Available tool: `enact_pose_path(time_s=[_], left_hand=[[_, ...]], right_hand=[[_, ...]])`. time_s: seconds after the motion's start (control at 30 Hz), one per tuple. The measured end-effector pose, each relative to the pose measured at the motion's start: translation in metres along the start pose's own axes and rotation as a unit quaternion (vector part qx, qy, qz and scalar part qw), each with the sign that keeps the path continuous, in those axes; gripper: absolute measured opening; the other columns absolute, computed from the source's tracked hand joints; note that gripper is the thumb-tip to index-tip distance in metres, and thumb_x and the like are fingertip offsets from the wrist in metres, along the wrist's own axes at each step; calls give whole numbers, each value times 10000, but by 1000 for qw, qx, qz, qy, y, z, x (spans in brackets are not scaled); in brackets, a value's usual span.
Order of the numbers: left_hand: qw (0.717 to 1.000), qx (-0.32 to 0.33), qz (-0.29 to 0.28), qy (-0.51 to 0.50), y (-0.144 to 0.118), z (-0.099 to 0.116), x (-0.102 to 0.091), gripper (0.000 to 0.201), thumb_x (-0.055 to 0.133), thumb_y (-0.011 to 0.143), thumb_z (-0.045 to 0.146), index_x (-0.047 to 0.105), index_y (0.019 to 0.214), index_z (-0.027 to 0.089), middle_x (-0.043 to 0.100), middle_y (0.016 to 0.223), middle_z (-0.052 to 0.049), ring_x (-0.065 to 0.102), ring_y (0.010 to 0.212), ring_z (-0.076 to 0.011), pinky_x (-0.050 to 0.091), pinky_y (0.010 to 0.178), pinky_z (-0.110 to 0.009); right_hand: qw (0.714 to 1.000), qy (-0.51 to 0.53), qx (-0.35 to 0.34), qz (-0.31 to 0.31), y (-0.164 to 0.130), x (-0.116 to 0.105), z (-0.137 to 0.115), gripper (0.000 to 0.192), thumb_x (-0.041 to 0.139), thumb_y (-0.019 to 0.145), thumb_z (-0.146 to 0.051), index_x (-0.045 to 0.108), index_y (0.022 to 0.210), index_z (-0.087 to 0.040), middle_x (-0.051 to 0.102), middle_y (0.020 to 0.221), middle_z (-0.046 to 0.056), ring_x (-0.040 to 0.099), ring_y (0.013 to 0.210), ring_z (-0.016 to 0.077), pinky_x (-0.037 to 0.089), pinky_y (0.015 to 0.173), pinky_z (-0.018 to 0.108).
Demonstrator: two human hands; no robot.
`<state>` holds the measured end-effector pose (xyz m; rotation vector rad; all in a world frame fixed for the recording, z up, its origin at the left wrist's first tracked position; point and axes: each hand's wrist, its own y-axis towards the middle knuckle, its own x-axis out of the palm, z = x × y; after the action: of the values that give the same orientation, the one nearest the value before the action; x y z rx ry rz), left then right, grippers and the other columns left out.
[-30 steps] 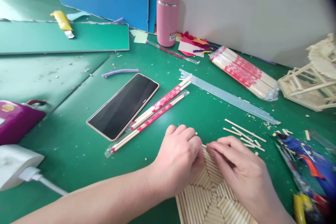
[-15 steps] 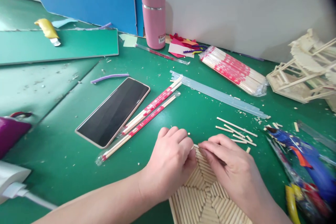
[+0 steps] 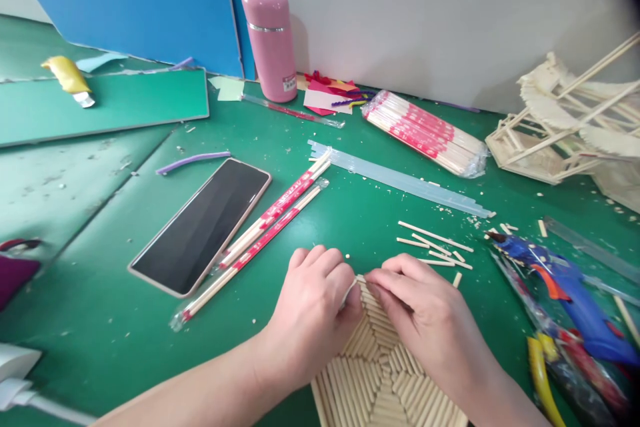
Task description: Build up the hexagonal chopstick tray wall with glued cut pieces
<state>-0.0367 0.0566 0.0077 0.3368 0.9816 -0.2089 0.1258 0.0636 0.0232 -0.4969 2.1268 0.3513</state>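
A flat panel of short wooden sticks [image 3: 345,390], laid in wedge-shaped sections round a centre, lies low in the view under both hands. My left hand [image 3: 313,313] is closed at its far-left corner, fingers curled and thumb against the panel; a whitish bit shows by the fingers. My right hand [image 3: 425,310] is closed in a pinch at the far corner, with thumb and index fingertip together at the edge. Whatever small piece lies between those fingertips is hidden. Loose cut sticks [image 3: 435,235] lie just beyond the right hand.
To the right are a blue glue gun [image 3: 565,293] and yellow-handled pliers [image 3: 540,373]. A phone [image 3: 203,227] and wrapped chopsticks [image 3: 275,213] lie left. Further back are glue sticks [image 3: 400,180], a chopstick pack [image 3: 425,130], a pink flask [image 3: 273,47] and a stick-built model [image 3: 545,127].
The whole view has shifted a little, so most things sit further left. Both hands stay at the panel's far corner, with hardly any change in grip.
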Motion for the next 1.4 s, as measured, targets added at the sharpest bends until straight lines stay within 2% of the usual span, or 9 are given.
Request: enact_pose_path(time_s=[0.2,0.3,0.37,0.43,0.5,0.7,1.0,1.4], left_hand=[[1000,13,4,-21,0,0,-2,183,421,792,117,599,782,160,546,699,-31,474,663,-164,321,621,-315],[1000,16,9,-22,2,1,-2,217,419,799,109,620,753,176,554,687,-23,488,652,-156,325,620,-311],[999,17,17,-22,3,1,-2,221,423,796,106,624,733,172,560,689,-26,502,660,-156,333,626,-313],[999,20,22,-26,4,1,-2,217,427,795,104,626,735,165,567,702,-30,516,670,-157,341,632,-314],[999,25,25,-30,4,0,-3,211,430,796,105,625,744,163,572,714,-33,526,675,-155,349,638,-313],[999,38,23,-23,4,-1,-3,185,442,797,132,616,757,181,575,724,-24,536,671,-149,364,640,-309],[999,36,25,-8,5,0,-3,174,440,798,150,597,731,188,577,699,-13,537,665,-150,386,649,-308],[999,41,17,-11,5,-1,-4,168,445,806,151,604,764,186,594,726,-21,541,674,-155,387,659,-316]], right_hand=[[1000,0,-3,17,-2,0,-1,230,419,879,-181,636,804,-197,573,772,31,536,717,149,439,636,297],[999,29,0,34,-5,-3,2,214,428,877,-189,626,957,-199,601,834,40,552,767,152,459,679,303],[996,46,19,72,-9,-8,8,220,448,866,-189,603,1022,-197,615,895,45,561,822,154,464,730,304],[990,56,52,116,-15,-14,15,179,480,848,-193,607,974,-197,616,897,40,564,825,151,467,731,293],[986,66,83,131,-22,-20,22,118,506,833,-202,607,894,-201,607,871,30,564,773,140,471,685,276],[988,90,104,73,-34,-21,26,155,473,850,-189,627,850,-212,572,811,20,558,755,132,459,662,261],[988,68,99,93,-35,-16,28,159,451,859,-189,605,822,-204,566,804,22,550,748,137,441,658,267],[989,50,109,90,-33,-12,26,162,441,868,-192,587,798,-189,549,793,19,527,733,134,402,648,274]])
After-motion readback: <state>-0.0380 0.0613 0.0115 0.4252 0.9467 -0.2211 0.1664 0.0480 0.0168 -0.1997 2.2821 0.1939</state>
